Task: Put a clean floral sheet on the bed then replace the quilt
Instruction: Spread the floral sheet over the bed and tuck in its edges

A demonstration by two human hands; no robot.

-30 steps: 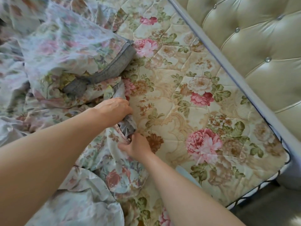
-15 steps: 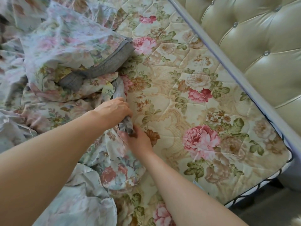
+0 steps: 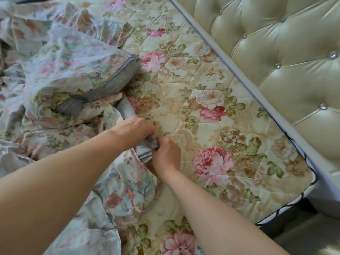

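Left hand [image 3: 134, 128] and right hand [image 3: 166, 155] have fingers clamped on the grey edge band of the floral sheet [image 3: 77, 70], which lies crumpled on the bare floral mattress [image 3: 211, 111], beside the tufted headboard [image 3: 276, 52].

No readable text, label or number shows anywhere.

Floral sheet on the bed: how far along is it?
Early. Done: the quilted floral mattress lies bare toward the tufted cream headboard. In hand: left hand and right hand both grip the grey-edged floral sheet, bunched at left. Left: spread it over the mattress corner, then replace the quilt.
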